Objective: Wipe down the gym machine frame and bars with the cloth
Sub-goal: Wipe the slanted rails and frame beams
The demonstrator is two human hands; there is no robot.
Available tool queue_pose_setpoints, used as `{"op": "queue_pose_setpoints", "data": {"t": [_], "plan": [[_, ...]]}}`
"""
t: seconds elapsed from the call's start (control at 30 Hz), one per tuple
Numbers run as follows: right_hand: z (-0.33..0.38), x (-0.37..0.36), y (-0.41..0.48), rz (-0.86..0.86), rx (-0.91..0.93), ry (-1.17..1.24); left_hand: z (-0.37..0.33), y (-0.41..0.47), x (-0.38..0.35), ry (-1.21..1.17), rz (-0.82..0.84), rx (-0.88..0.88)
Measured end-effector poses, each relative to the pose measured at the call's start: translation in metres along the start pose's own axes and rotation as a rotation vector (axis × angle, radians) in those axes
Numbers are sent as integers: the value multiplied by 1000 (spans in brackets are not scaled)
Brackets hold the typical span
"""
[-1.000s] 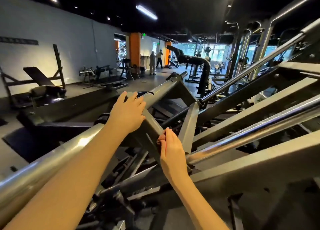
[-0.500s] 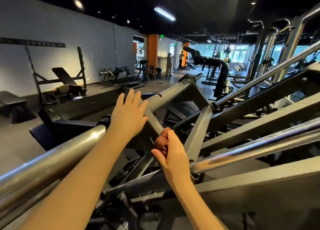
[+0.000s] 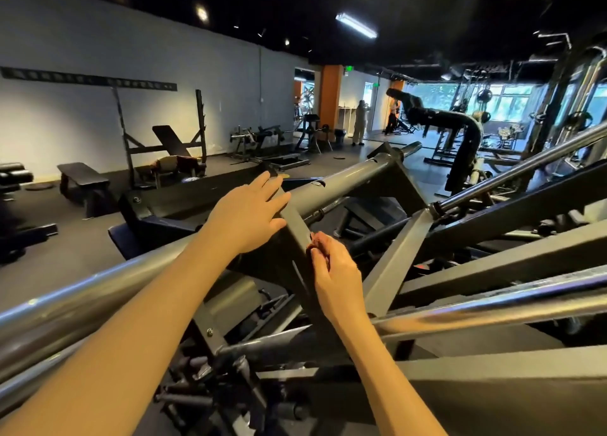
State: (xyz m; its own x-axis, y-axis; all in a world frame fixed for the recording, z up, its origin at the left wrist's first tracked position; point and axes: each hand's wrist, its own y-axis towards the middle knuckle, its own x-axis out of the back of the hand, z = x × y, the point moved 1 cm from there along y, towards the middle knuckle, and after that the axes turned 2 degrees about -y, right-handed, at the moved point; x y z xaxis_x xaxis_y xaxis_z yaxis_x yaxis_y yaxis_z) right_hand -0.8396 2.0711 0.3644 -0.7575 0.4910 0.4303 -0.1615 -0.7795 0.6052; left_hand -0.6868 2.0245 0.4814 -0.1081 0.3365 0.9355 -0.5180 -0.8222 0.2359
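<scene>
Your left hand (image 3: 248, 214) lies flat, fingers straight, on the grey machine frame (image 3: 354, 176) where a slanted strut (image 3: 297, 227) joins the tube. Your right hand (image 3: 336, 271) grips the bunched reddish cloth (image 3: 318, 242), pressed against that strut's edge.

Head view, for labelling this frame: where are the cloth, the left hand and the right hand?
cloth (image 3: 319, 240), head view, on the reddish bunched part that shows.
left hand (image 3: 248, 216), head view, on the back of the hand.
right hand (image 3: 335, 273), head view, on the back of the hand.
</scene>
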Motion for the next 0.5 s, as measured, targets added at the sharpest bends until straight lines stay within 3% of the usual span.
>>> {"op": "queue_pose_setpoints", "data": {"t": [0.17, 0.4, 0.5], "plan": [[-26, 10, -34, -20, 79, -79, 3, 2, -4, 20, -9, 8], [20, -10, 38, 28, 128, -100, 1, 3, -3, -55, -51, 31], [13, -4, 15, 45, 146, -48, 1, 3, -4, -62, -84, 48]]}}
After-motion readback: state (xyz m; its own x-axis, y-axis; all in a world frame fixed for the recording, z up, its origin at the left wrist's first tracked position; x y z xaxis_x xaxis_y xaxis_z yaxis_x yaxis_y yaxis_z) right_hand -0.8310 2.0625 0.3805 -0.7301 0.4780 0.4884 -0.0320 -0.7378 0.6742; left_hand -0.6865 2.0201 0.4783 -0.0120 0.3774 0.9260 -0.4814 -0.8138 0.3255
